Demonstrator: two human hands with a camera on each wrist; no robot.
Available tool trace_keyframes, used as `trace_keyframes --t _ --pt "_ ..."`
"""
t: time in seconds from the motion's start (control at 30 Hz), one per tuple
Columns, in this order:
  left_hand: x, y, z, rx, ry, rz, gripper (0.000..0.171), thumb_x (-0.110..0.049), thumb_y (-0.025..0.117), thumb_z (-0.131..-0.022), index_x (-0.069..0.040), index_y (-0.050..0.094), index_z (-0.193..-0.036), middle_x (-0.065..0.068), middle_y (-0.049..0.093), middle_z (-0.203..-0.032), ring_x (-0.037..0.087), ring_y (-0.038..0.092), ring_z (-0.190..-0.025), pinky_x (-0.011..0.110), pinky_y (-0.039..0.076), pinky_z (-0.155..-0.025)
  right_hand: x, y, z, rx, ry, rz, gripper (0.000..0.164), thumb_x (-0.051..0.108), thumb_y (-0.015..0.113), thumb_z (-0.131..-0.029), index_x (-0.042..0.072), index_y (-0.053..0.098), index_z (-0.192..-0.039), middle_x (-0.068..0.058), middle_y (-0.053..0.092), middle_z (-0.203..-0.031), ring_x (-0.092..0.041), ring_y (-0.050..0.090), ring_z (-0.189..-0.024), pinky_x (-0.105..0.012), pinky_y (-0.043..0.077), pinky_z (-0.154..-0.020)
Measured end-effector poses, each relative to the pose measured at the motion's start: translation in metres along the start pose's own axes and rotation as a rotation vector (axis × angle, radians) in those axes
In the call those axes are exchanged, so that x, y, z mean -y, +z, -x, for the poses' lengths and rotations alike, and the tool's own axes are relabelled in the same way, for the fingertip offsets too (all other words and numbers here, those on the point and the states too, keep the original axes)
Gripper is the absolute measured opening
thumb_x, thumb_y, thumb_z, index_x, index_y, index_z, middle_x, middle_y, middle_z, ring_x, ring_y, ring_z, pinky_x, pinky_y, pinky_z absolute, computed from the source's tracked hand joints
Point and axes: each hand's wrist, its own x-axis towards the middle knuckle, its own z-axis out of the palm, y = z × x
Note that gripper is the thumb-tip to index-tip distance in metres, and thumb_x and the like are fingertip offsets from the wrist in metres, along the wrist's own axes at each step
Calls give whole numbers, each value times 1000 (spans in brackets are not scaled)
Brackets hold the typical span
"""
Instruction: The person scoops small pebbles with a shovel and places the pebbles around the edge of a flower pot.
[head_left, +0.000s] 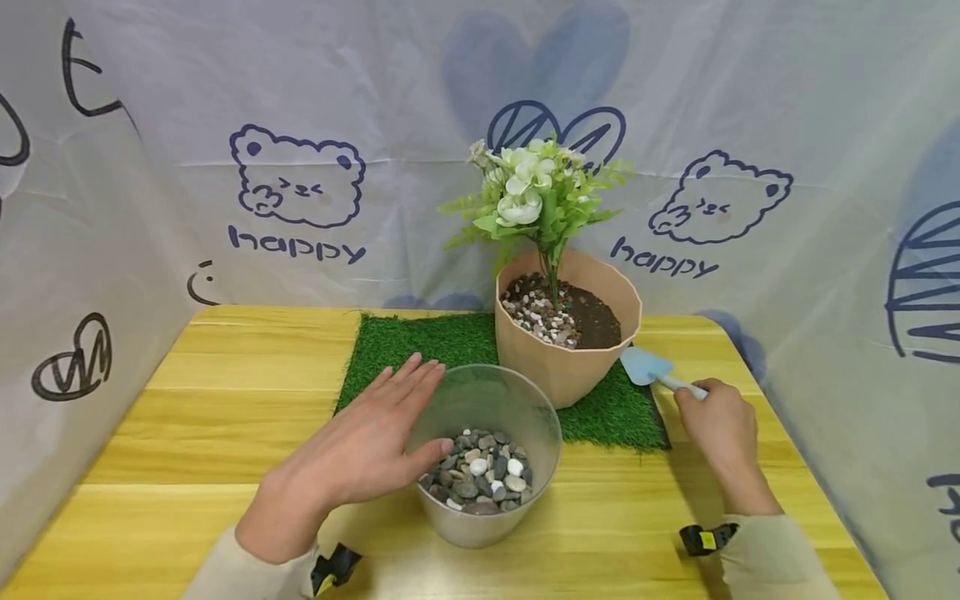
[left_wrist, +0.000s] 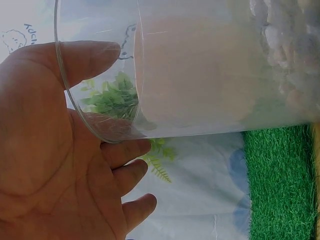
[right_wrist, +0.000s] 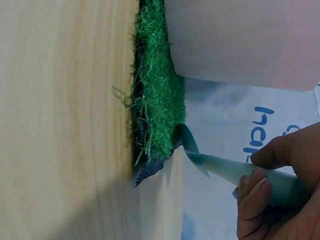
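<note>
My left hand (head_left: 367, 446) is at the left rim of a clear plastic container (head_left: 487, 525), fingers straight and thumb over the opening. In the left wrist view the palm faces the container's wall, with nothing in the fingers. Grey and white pebbles (head_left: 480, 479) lie in its lower part. My right hand (head_left: 720, 425) grips the handle of a small light-blue trowel (head_left: 647, 367). The trowel's blade is at the right edge of the grass mat (right_wrist: 162, 95), beside the peach flowerpot (head_left: 566, 375). White flowers with green leaves (head_left: 525, 196) stand upright in the pot.
Inside the pot, small mixed pebbles (head_left: 536, 312) cover the left part and dark soil (head_left: 596, 321) shows on the right. Pot and mat stand toward the back of the wooden table (head_left: 225, 400). A printed cloth (head_left: 405, 200) hangs close behind and along both sides.
</note>
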Motion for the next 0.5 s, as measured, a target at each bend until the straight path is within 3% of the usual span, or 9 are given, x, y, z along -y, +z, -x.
trace_keyframes --t 0.13,0.27,0.5 --pt "0 0 0 1 -3 4 85 -52 57 -104 -4 25 -167 12 28 -173 31 17 -163 54 17 -134 -2 -1 1 -42 -8 -6 60 43 51 -108 -11 70 -125 -29 74 -96 -37 66 -71 -36 44 -51" --pt "0 0 0 5 -4 7 86 -51 58 -104 -4 25 -167 13 27 -174 31 17 -163 53 17 -134 -1 -9 6 -88 -16 -13 64 48 51 -108 -11 70 -124 -30 75 -97 -33 62 -64 -36 43 -50" --pt "0 0 0 6 -9 11 86 -48 60 -102 -3 26 -167 13 26 -174 33 22 -162 51 23 -133 17 -47 30 -109 -20 -26 51 45 55 -105 -2 69 -118 -14 69 -77 -25 52 -55 -35 40 -48"
